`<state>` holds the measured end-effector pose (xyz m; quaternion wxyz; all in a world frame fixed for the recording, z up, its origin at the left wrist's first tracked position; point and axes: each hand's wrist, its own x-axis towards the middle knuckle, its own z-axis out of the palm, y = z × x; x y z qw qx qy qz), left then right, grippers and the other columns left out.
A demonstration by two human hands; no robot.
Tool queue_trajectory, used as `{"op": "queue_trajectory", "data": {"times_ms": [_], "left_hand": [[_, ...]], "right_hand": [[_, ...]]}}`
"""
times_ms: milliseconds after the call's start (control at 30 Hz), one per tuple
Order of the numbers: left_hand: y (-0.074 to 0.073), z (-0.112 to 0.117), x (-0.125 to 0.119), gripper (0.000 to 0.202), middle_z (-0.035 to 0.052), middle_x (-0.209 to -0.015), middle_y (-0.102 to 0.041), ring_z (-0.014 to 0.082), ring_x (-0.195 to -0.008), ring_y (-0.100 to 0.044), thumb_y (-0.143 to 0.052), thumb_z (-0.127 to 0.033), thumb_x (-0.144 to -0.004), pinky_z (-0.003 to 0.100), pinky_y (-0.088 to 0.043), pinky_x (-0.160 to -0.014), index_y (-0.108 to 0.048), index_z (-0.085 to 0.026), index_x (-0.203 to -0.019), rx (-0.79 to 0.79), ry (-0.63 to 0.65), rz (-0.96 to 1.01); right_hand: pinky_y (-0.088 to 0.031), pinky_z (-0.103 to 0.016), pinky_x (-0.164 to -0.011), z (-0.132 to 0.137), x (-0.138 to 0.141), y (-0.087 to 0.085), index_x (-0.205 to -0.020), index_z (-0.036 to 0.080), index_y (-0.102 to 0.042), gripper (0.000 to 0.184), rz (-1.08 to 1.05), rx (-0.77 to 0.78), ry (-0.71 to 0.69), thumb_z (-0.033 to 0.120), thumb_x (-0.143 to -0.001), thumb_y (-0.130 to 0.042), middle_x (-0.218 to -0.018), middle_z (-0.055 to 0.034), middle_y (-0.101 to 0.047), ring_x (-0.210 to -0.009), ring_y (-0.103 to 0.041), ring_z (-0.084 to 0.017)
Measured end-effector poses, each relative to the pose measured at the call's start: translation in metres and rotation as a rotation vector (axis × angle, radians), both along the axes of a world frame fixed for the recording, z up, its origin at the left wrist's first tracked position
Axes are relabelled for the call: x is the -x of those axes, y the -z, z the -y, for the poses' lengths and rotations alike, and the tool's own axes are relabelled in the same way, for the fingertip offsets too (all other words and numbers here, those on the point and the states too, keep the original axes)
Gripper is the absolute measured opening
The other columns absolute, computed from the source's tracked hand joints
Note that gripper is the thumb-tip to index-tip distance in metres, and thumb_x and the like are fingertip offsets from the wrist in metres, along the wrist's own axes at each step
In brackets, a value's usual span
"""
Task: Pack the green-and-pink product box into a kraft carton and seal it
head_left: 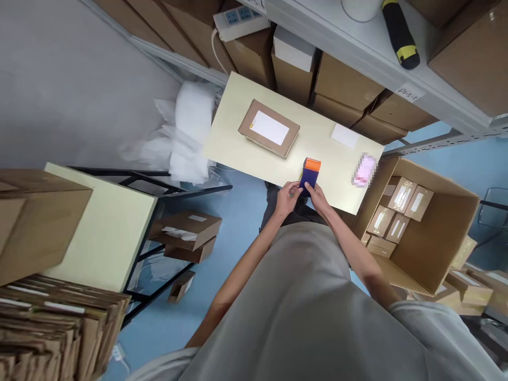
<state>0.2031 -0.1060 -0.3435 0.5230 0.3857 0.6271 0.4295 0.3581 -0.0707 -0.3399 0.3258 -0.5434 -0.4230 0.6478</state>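
Work looks mid-step, one small box in play, dark blue with an orange end, held over the near edge of the bench, just in front of the body. Left hand has fingers bent in at its left edge, closed on it; right hand grips the near right corner, thumb on the blue face. Neither looks spread or free. Can't tell if the orange end is a flap or just a printed face, so box open or closed: unknown. A bit of yellow shows at its left side, too small to identify. Done, as far as I can see: brown carton sits farther back on the bench, top down, white label on it; whether it's sealed, can't say. Big open box at the right end of the bench is part filled, small taped cartons stacked on its far side, bare cardboard showing beside them, so I'd call that one incomplete. Left, by the look of it: the blue box isn't set down and isn't in any carton. White slip and a pixelated pink item lie on the bench apart from the hands, neither being touched.
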Motion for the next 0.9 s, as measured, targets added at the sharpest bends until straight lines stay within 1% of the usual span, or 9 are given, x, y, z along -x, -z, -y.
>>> {"op": "queue_trajectory", "data": {"times_ms": [133,233,300,333,433,533,633,733,900], "left_hand": [[-0.004,0.004,0.006,0.031,0.0102,-0.114,-0.082,0.0253,-0.104,-0.078,-0.084,-0.047,-0.097,0.037,-0.067,-0.092,-0.085,-0.022,-0.115,-0.022,0.064,-0.027],[-0.011,0.002,0.021,0.041,0.0116,-0.125,-0.083,0.0262,-0.112,-0.078,-0.087,-0.052,-0.095,0.037,-0.066,-0.096,-0.085,-0.022,-0.123,-0.018,0.042,-0.002],[-0.020,-0.003,0.037,0.051,0.0134,-0.138,-0.081,0.0258,-0.119,-0.077,-0.084,-0.056,-0.098,0.036,-0.065,-0.098,-0.081,-0.023,-0.135,-0.042,-0.024,0.024],[-0.026,-0.006,0.045,0.054,0.0135,-0.141,-0.080,0.0258,-0.123,-0.077,-0.082,-0.058,-0.099,0.036,-0.065,-0.100,-0.079,-0.023,-0.140,-0.061,-0.029,0.037],[-0.051,-0.013,0.065,0.057,0.0115,-0.139,-0.080,0.0260,-0.128,-0.076,-0.081,-0.062,-0.102,0.037,-0.065,-0.102,-0.078,-0.025,-0.145,-0.119,0.049,0.061],[-0.075,-0.018,0.073,0.051,0.0097,-0.133,-0.080,0.0251,-0.124,-0.076,-0.082,-0.062,-0.101,0.035,-0.066,-0.097,-0.082,-0.025,-0.137,-0.162,0.131,0.023],[-0.091,-0.020,0.073,0.041,0.0081,-0.126,-0.080,0.0225,-0.112,-0.076,-0.085,-0.058,-0.101,0.035,-0.066,-0.094,-0.085,-0.025,-0.124,-0.185,0.196,-0.054],[-0.096,-0.019,0.071,0.029,0.0064,-0.114,-0.079,0.0209,-0.102,-0.074,-0.085,-0.052,-0.102,0.036,-0.065,-0.092,-0.085,-0.024,-0.111,-0.199,0.265,-0.120],[-0.091,-0.016,0.071,0.021,0.0051,-0.098,-0.077,0.0223,-0.097,-0.070,-0.080,-0.044,-0.107,0.038,-0.062,-0.093,-0.082,-0.024,-0.101,-0.233,0.304,-0.196]], "right_hand": [[-0.060,-0.049,-0.119,0.005,-0.009,-0.011,-0.131,0.022,-0.075,0.075,-0.002,-0.011,-0.105,0.089,-0.096,-0.072,-0.125,-0.0111,-0.085,-0.122,-0.077,-0.031],[-0.061,-0.050,-0.117,0.008,-0.023,-0.018,-0.134,0.022,-0.075,0.077,0.088,-0.112,-0.199,0.089,-0.098,-0.070,-0.130,-0.0124,-0.084,-0.123,-0.077,-0.033],[-0.061,-0.052,-0.117,0.009,-0.033,-0.023,-0.140,0.022,-0.073,0.076,0.171,-0.186,-0.276,0.087,-0.102,-0.068,-0.134,-0.0135,-0.083,-0.125,-0.077,-0.035],[-0.061,-0.053,-0.117,0.009,-0.039,-0.026,-0.144,0.022,-0.072,0.074,0.215,-0.220,-0.318,0.085,-0.104,-0.067,-0.135,-0.0140,-0.082,-0.126,-0.076,-0.036],[-0.059,-0.056,-0.119,0.005,-0.053,-0.038,-0.148,0.023,-0.070,0.068,0.344,-0.347,-0.460,0.079,-0.110,-0.062,-0.139,-0.0163,-0.081,-0.129,-0.074,-0.039],[-0.058,-0.059,-0.120,-0.001,-0.063,-0.049,-0.146,0.023,-0.070,0.062,0.427,-0.488,-0.604,0.074,-0.114,-0.058,-0.135,-0.0188,-0.080,-0.127,-0.072,-0.039],[-0.056,-0.060,-0.121,-0.007,-0.071,-0.059,-0.141,0.023,-0.070,0.055,0.457,-0.584,-0.716,0.069,-0.117,-0.054,-0.130,-0.0187,-0.079,-0.126,-0.072,-0.038],[-0.055,-0.062,-0.123,-0.012,-0.077,-0.066,-0.133,0.024,-0.070,0.049,0.471,-0.647,-0.784,0.067,-0.119,-0.053,-0.125,-0.0173,-0.079,-0.126,-0.071,-0.038],[-0.053,-0.065,-0.122,-0.018,-0.082,-0.072,-0.130,0.026,-0.069,0.046,0.481,-0.669,-0.885,0.066,-0.120,-0.049,-0.120,-0.0157,-0.078,-0.125,-0.071,-0.039]]}}
